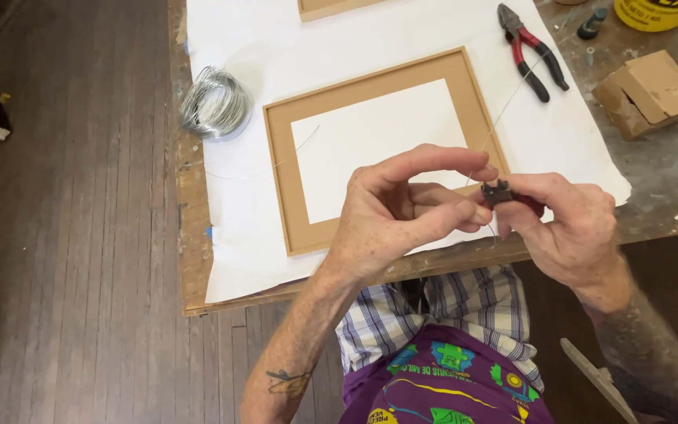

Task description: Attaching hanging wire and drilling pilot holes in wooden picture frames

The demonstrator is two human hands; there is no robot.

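Observation:
My left hand point(402, 208) pinches a thin silver wire point(504, 106) between thumb and forefinger, just over the near right corner of a light brown picture frame point(280, 149). My right hand point(570, 224) grips small red-handled pliers point(504, 194), whose dark jaws meet the wire at my left fingertips. The wire runs up and away over the frame's right side. The frame lies flat on a white paper sheet point(276, 47) spread on the workbench.
A coil of silver wire point(213, 104) sits left of the frame. Larger red-and-black pliers point(531, 51) lie at the back right. A small cardboard box point(649, 90), a yellow container point(657, 9) and another frame's edge point(331, 8) are farther back. The bench's front edge point(198, 235) borders a wood floor.

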